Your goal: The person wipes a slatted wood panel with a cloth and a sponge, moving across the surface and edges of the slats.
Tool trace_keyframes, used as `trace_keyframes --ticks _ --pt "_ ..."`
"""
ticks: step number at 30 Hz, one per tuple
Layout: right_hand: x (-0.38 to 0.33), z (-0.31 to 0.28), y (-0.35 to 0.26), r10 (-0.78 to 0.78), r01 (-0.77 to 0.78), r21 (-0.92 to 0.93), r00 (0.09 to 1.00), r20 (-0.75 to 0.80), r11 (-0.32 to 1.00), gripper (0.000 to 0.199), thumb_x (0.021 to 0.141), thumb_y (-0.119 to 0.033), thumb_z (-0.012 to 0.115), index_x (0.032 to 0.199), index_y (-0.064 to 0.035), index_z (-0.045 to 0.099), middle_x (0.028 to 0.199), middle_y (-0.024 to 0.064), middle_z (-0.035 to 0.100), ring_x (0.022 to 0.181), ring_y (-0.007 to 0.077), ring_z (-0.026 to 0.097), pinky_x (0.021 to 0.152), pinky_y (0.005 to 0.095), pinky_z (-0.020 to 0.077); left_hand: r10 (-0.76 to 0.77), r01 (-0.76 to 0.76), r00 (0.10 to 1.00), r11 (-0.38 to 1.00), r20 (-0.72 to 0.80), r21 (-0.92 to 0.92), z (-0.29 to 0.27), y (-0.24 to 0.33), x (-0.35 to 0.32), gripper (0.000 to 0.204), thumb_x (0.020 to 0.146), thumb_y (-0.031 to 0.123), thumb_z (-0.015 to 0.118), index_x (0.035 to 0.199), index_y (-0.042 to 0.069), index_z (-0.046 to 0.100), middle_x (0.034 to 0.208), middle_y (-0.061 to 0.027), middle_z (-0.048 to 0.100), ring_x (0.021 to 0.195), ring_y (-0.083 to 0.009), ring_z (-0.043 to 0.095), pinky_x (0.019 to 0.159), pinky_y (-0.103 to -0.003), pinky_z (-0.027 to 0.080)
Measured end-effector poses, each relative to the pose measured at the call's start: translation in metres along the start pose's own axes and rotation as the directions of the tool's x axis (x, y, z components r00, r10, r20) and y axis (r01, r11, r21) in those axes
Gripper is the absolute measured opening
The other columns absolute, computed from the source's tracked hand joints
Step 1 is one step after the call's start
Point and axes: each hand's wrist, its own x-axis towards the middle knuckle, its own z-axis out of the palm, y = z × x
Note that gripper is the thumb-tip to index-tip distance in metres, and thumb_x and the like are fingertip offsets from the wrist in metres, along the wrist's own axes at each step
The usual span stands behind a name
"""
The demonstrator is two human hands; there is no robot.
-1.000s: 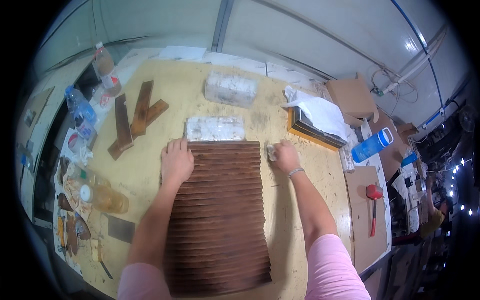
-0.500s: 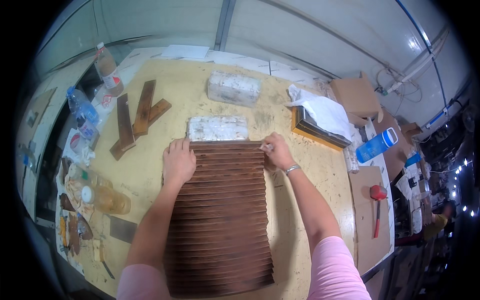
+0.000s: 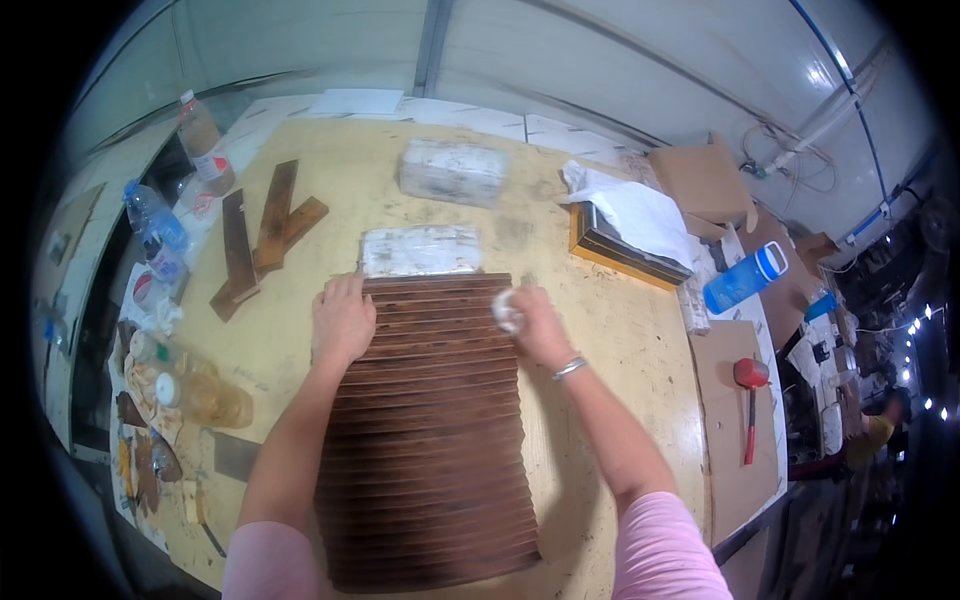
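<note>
A dark brown ribbed wooden panel (image 3: 425, 420) lies lengthwise in front of me, its far end against a white wrapped block (image 3: 420, 250). My left hand (image 3: 343, 322) holds the panel's far left corner, its fingers bent over the edge. At the far right edge, my right hand (image 3: 537, 325) is closed around a small wad of white cloth (image 3: 506, 312), which touches the ribs there. A metal bracelet (image 3: 568, 368) sits on my right wrist. The palm sides of both hands are hidden.
Another wrapped block (image 3: 453, 172) stands farther back. Loose dark wood strips (image 3: 272, 215) lie at left, near bottles (image 3: 205, 150) and a jar of yellowish liquid (image 3: 205, 398). At right are a cloth-topped box (image 3: 630, 240), a blue bottle (image 3: 742, 280) and a red mallet (image 3: 750, 400).
My right hand has moved from the panel's far right corner slightly nearer me and inward, bringing the white cloth onto the ribs. My left hand keeps its place on the panel. The whole view has shifted slightly.
</note>
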Motion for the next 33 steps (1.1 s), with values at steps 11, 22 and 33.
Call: trace_keyframes --ticks 11,22,33 --pt "0.026 -0.011 -0.062 0.344 -0.258 0.486 0.934 -0.096 0.835 0.021 0.093 -0.016 0.068 0.106 -0.0010 0.065 0.102 0.0155 0.066 0.098 0.0276 0.063 0.090 0.0391 0.0493 -0.010 0.011 1.000 1.000 0.016 -0.015 0.006 0.011 0.005 0.037 0.096 0.020 0.055 0.130 0.005 0.055 0.132 -0.0119 0.057 0.129 -0.0301 0.049 0.107 -0.050 0.037" --pt "0.021 0.045 -0.016 0.136 -0.105 -0.318 0.988 0.076 0.942 0.072 0.096 -0.039 0.058 0.150 0.0040 0.037 0.157 0.0250 0.037 0.147 0.0402 0.032 0.120 0.0556 0.0244 0.354 -0.418 0.907 0.811 -0.227 -0.409 -0.027 0.075 -0.063 0.043 0.086 -0.001 0.063 0.128 0.004 0.063 0.122 -0.0185 0.064 0.113 -0.0297 0.062 0.098 -0.042 0.047" --pt "0.034 0.048 -0.035 0.223 -0.147 -0.354 0.957 0.184 0.924 0.073 0.097 -0.038 0.054 0.153 0.0042 0.031 0.163 0.0206 0.027 0.153 0.0340 0.023 0.123 0.0501 0.0223 0.400 -0.435 0.898 0.871 -0.186 -0.228 0.028 0.075 0.035 0.026 0.087 0.001 0.061 0.112 0.002 0.070 0.114 -0.0177 0.069 0.114 -0.0361 0.062 0.104 -0.047 0.046"
